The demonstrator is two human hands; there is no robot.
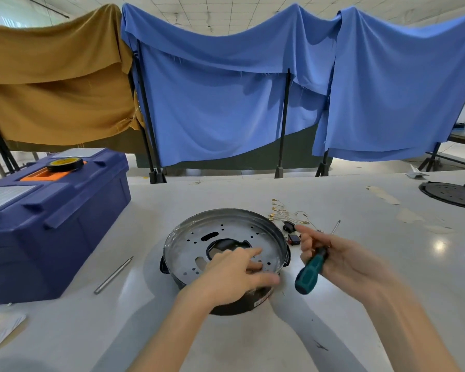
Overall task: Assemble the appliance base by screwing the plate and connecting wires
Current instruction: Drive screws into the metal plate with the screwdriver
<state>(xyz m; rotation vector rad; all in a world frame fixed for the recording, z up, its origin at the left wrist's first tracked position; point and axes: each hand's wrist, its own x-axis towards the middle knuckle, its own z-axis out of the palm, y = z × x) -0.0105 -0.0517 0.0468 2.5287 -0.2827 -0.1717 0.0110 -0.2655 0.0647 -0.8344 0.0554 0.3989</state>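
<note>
At table centre: appliance base (235,308), its perforated plate (192,249) seated inside.
Left hand (234,275): our fingers spread, pressing the plate at its 5 o'clock.
Right hand (344,260): we grip the screwdriver (310,272) at 3 o'clock of the base.
Wires (285,212): loose at 1 o'clock.

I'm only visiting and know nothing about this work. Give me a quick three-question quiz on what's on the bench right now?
1. True or false: the tape roll lies on the blue toolbox.
2. The left hand rests on: A) the tape roll, B) the perforated metal plate, C) the toolbox.
3. What tool does the right hand grip?
Key: 1 true; 2 B; 3 a green-handled screwdriver.
</note>
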